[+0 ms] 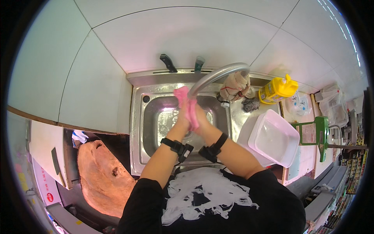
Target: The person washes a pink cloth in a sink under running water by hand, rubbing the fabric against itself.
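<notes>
A pink cloth (192, 117) is squeezed between my two hands over the stainless steel sink basin (163, 128), below the spout of a curved metal faucet (217, 76). My left hand (183, 116) grips it from the left side and my right hand (201, 117) from the right. One end of the cloth sticks up past my fingers near the spout. The hands are blurred, so single fingers cannot be made out. Whether water is running cannot be told. Each wrist wears a black strap with a small device.
Behind the basin, a black-handled knife (168, 63) and a green-handled tool (199, 64) stand in slots. To the right are a beige cloth (236, 86), a steel wool scourer (250, 104), a yellow jug (277, 89) and a white plastic tub (274, 138). A wooden slab (102, 178) lies lower left.
</notes>
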A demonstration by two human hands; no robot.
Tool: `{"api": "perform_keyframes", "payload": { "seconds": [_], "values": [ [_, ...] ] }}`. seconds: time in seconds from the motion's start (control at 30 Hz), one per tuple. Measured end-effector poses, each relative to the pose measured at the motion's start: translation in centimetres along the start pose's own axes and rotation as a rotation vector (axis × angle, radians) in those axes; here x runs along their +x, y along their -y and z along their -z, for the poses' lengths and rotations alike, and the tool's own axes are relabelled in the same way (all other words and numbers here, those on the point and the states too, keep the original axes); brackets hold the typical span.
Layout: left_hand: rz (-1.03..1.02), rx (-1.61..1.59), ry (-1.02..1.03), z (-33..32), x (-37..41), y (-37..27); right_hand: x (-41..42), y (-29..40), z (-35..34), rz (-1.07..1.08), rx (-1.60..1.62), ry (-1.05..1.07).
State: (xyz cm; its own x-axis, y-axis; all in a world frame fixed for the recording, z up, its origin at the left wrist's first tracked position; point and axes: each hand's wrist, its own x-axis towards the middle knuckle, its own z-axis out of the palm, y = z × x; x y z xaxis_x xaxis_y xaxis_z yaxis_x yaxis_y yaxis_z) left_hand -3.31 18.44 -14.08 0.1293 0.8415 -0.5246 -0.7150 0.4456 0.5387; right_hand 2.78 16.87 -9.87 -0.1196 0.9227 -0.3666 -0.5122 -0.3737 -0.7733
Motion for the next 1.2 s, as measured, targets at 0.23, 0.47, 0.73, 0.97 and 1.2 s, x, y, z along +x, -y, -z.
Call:
{"api": "perform_keyframes", "payload": {
  "seconds": [0.23,0.47,0.73,0.97,1.2],
  "values": [
    [-0.197,0.252,0.224,-1.8,-5.4,-0.3,3.9,0.4,1.5,0.088,-0.142,0.234],
    [-0.022,-0.041,0.164,-0.3,-2.1,-3.3,0.5,-1.5,-0.6,0.189,-0.120,0.060],
    [-0.145,0.772,0.231,1.6,-4.4,0.7,1.3,2.0,0.6,-0.066,0.174,0.041],
    [0.004,-0.285,0.350,0.4,-3.6,-1.8,1.3,1.1,1.8,-0.069,0.187,0.074],
    [-0.164,0.012,0.152,2.6,0.7,-0.5,0.3,-0.9,0.1,0.033,-0.057,0.065]
  ]
}}
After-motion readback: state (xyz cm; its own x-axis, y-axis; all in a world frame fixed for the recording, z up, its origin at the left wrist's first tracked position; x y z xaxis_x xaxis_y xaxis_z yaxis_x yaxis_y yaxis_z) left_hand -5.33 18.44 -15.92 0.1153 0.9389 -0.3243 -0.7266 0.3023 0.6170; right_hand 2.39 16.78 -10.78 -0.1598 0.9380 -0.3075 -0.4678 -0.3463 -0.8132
